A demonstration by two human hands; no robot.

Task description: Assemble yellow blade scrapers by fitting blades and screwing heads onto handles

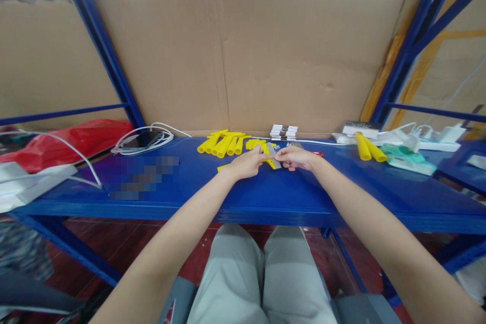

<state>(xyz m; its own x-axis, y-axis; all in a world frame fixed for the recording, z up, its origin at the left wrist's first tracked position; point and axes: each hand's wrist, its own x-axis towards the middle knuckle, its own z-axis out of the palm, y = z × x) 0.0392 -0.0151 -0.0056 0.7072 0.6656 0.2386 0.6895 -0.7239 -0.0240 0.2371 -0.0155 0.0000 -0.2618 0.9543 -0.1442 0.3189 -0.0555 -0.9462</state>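
My left hand [247,163] is closed around a yellow plastic handle [222,167]; its end sticks out on the left, behind the wrist. At the other end, a yellow head [270,163] shows between my hands. My right hand [296,157] pinches a flat grey metal strip [274,155], which lies slanted against the yellow head. Whether the strip is seated in the head I cannot tell. Just beyond my hands is a cluster of small yellow pieces [255,144]. Several yellow tubular handles [222,146] lie side by side to the left of them.
White stacked pieces [284,132] stand by the cardboard back panel [288,61]. On the right lie two yellow tubes [367,148] and a green-and-white packet [408,159]. A coiled white cable [165,136] and a red bag [76,144] are on the left. Blue posts [108,55] flank the bench.
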